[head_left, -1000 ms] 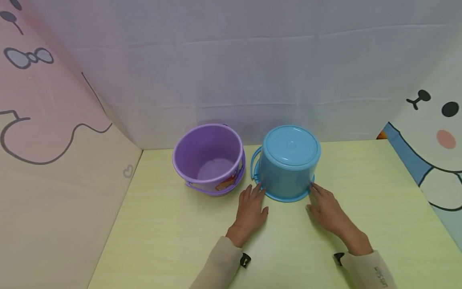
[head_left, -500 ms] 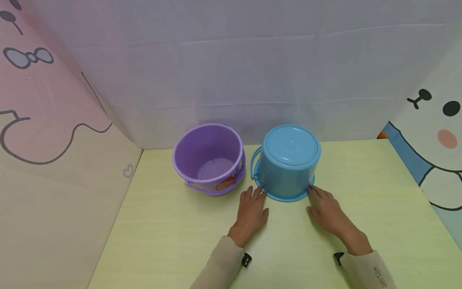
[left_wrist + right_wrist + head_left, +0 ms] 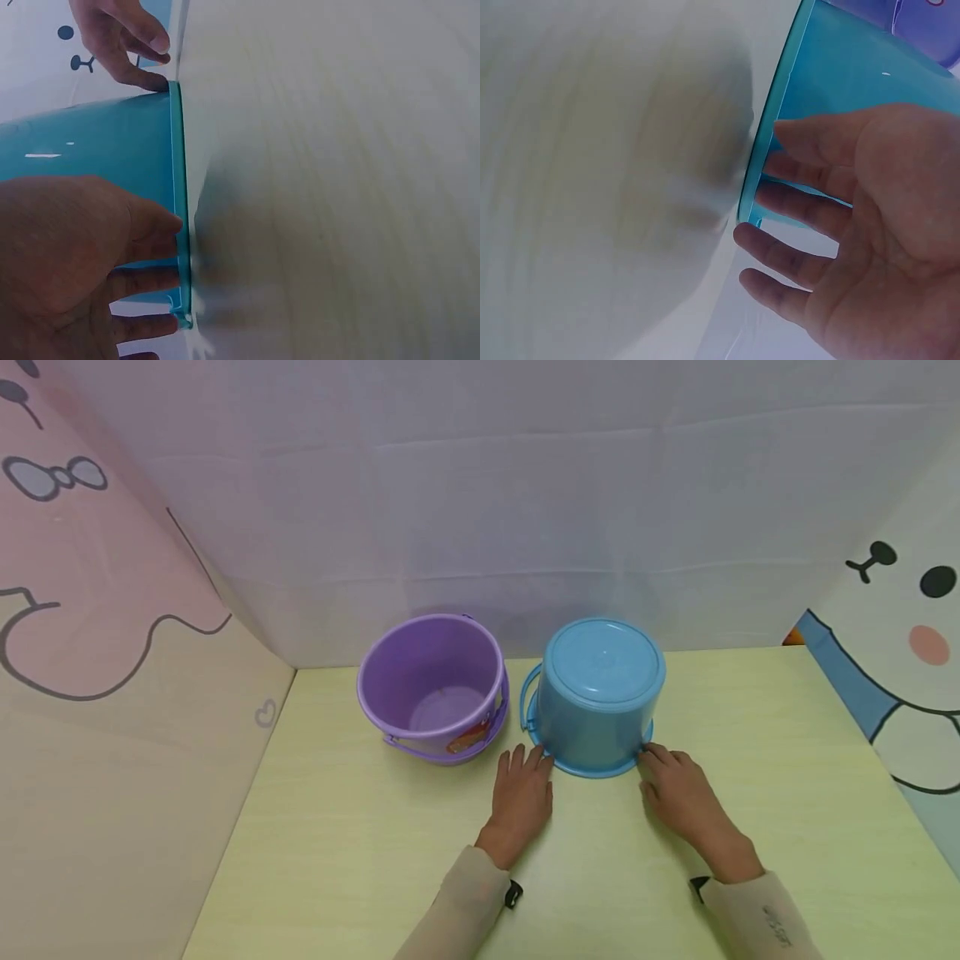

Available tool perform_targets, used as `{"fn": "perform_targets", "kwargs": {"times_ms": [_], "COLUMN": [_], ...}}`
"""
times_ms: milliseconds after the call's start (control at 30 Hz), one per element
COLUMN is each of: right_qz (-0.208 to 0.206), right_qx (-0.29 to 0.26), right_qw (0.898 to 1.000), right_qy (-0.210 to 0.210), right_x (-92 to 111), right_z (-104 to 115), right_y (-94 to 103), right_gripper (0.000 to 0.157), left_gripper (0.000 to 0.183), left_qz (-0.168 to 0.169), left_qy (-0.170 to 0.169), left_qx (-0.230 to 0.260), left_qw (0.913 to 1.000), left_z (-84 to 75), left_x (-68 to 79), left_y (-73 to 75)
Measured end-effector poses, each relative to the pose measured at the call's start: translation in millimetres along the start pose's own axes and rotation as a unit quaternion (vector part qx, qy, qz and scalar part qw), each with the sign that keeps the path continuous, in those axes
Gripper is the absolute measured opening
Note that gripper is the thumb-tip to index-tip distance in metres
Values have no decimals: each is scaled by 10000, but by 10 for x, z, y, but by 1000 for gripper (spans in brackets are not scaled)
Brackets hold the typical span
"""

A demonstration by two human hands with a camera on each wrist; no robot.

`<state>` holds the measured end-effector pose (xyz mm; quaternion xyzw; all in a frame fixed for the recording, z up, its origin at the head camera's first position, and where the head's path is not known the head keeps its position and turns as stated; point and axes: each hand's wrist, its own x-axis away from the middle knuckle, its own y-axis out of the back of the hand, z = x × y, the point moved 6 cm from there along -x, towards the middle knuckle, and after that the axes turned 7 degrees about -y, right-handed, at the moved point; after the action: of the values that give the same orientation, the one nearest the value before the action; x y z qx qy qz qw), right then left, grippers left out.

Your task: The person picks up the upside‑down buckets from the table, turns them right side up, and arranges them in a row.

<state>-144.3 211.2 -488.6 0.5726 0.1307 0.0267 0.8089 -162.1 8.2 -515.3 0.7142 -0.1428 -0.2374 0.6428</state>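
A light-blue plastic bucket (image 3: 600, 731) stands upside down on the table, base up, its handle hanging at its left side. The fingertips of my left hand (image 3: 521, 797) touch its front-left rim. At the front-right rim, the fingers of my right hand (image 3: 682, 797) do the same. In the left wrist view, the left hand (image 3: 67, 255) lies along the rim with fingers fairly straight. The right wrist view has the right hand (image 3: 877, 210) with fingers loosely bent at the rim (image 3: 776, 97), not wrapped round it. The bucket's mouth faces down and is hidden.
Left of the blue bucket, a purple bucket (image 3: 427, 743) stands upright with its mouth up and a sticker on its side. The pale wooden table (image 3: 337, 827) meets a white cloth (image 3: 480, 510) behind. Printed cartoon panels flank both sides.
Both hands stay at the blue bucket's rim. Both thumbs have drawn in a little toward the fingers. The buckets stay put; the head view has shifted slightly.
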Motion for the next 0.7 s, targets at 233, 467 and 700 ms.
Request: {"fn": "perform_targets", "kwargs": {"times_ms": [233,467,700], "right_qz": [-177,-78,-15], "right_qx": [-136,-133,-121], "right_qw": [9994,9996,9996], "right_qy": [254,249,273], "right_x": [-11,-16,-2], "right_z": [37,34,23], "right_y": [-39,-52,-90], "right_gripper": [24,25,27], "left_gripper": [20,10,13], "left_qz": [-160,-297,-462], "left_qy": [-101,-296,-412], "left_qx": [-226,-58,-59], "left_qw": [9996,9991,9981], "left_z": [-3,-9,-15], "left_x": [-22,-38,-47], "left_y": [37,76,75]}}
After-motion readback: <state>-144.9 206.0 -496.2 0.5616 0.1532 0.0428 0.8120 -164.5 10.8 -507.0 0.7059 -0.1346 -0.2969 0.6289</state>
